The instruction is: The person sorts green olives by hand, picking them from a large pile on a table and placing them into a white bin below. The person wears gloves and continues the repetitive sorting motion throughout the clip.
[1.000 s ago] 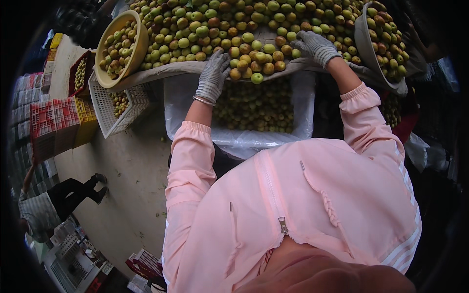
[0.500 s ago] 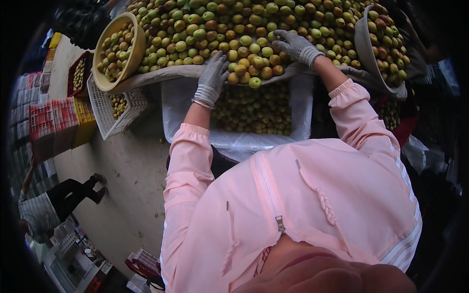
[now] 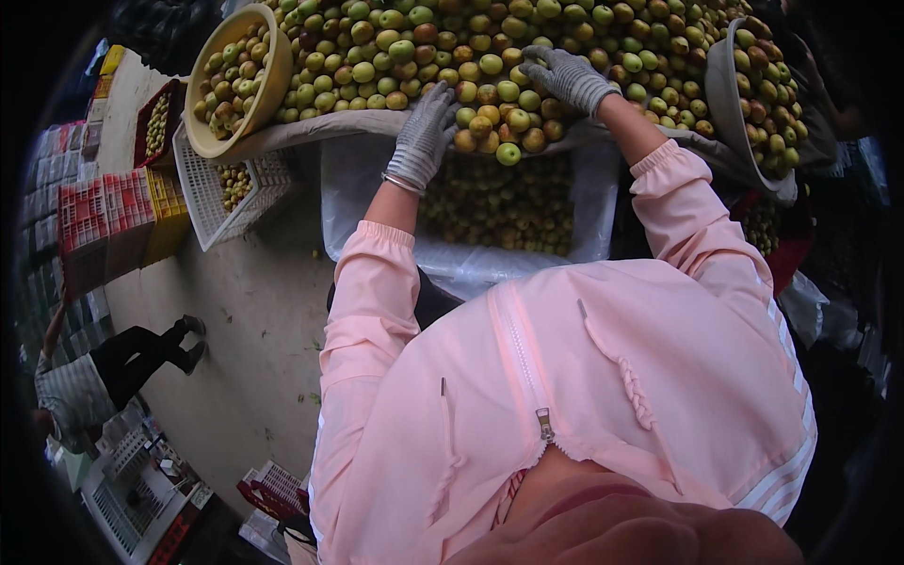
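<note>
A wide heap of small round green and reddish-brown jujubes (image 3: 400,49) covers a grey cloth (image 3: 363,125) with a raised front edge. My left hand (image 3: 422,141), in a grey striped glove, rests against the heap near that edge, fingers stretched forward. On the other side, my right hand (image 3: 571,79) lies on the jujubes with its fingers spread. Between the two hands sits a cluster of jujubes (image 3: 492,115); one green jujube (image 3: 508,153) is right at the cloth's edge. Neither hand is closed around a fruit. Below stands a crate lined with clear plastic (image 3: 377,252), with many jujubes inside.
A yellow basin (image 3: 272,89) of jujubes stands at the heap's left, a grey basin (image 3: 723,108) at its right. A white crate (image 3: 209,209) holds some fruit. Red and yellow crates (image 3: 104,221) are stacked farther left. Another person (image 3: 113,377) is at the lower left.
The whole view has shifted slightly. My right hand has moved a little left over the jujubes, closer to my left hand. The left hand stays beside the same cluster.
</note>
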Demonstrator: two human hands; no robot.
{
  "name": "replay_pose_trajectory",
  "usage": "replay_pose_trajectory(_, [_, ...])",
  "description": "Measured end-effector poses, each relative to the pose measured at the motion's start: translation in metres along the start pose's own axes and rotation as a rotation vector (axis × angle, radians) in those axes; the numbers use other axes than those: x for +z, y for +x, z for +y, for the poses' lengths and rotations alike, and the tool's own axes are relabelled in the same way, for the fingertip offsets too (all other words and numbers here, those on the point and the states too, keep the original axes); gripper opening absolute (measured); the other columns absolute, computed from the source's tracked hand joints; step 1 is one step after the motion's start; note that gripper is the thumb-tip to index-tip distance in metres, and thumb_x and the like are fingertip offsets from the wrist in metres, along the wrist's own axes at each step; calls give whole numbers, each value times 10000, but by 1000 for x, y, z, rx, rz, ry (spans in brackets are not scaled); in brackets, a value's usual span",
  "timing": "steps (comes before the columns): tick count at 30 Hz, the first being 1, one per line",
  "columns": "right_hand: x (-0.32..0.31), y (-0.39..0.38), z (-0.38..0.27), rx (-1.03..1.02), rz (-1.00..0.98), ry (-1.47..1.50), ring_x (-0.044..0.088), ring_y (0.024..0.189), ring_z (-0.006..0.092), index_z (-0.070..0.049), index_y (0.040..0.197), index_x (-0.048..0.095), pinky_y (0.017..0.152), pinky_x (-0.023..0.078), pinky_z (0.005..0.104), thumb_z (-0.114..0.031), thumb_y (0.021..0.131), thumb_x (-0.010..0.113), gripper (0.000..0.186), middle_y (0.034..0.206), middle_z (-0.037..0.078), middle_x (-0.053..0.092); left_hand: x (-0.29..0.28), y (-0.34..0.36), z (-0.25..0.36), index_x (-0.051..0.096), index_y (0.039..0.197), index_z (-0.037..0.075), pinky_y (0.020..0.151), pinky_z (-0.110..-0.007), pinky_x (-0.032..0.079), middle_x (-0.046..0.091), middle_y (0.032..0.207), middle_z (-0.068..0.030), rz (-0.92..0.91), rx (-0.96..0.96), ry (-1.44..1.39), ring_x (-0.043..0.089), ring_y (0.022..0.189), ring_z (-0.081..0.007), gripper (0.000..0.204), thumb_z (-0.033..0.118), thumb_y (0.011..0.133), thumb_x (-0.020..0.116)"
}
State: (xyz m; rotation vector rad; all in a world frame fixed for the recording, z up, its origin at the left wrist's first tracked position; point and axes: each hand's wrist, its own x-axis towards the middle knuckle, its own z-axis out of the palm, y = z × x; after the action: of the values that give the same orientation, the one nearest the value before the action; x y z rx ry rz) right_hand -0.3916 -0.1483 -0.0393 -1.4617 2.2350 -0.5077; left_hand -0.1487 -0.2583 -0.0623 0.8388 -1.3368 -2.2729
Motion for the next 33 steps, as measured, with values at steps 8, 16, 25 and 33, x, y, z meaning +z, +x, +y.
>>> replay_pose_trajectory(8, [13, -2, -6, -80, -49, 218, 564, 1076, 338, -145, 1275, 497, 928, 427, 403, -558, 873, 480, 577, 1161, 161, 599, -41, 24, -33, 388, 1337, 41, 958, -357, 431, 465, 1319, -126, -112, 707, 1235, 463, 1214, -233, 466, 181, 918, 535])
replay_pose_trajectory(16, [4, -22, -37, -112, -218, 284, 535, 1129, 304, -112, 1271, 503, 956, 420, 372, -480, 897, 500, 524, 1227, 158, 559, -3, 1, -10, 418, 1322, 57, 929, -341, 453, 520, 1272, -100, -106, 105, 127, 492, 1195, -226, 435, 192, 924, 528])
replay_pose_trajectory(25, [2, -53, -59, -289, -379, 302, 551, 1115, 276, -79, 1244, 533, 960, 426, 350, -384, 905, 546, 456, 1204, 151, 571, 3, -20, 21, 468, 1276, 28, 990, -316, 416, 504, 1303, -140, -334, 575, 1255, 498, 1193, -270, 444, -10, 837, 523])
replay_pose_trajectory(33, [-8, -70, -41, -437, -573, 259, 636, 908, 274, -103, 1071, 639, 834, 482, 362, -335, 905, 539, 302, 965, 108, 668, 9, -32, 20, 486, 1245, -13, 860, -308, 500, 569, 1193, -157, -366, -309, 82, 598, 1043, -234, 395, 264, 974, 405])
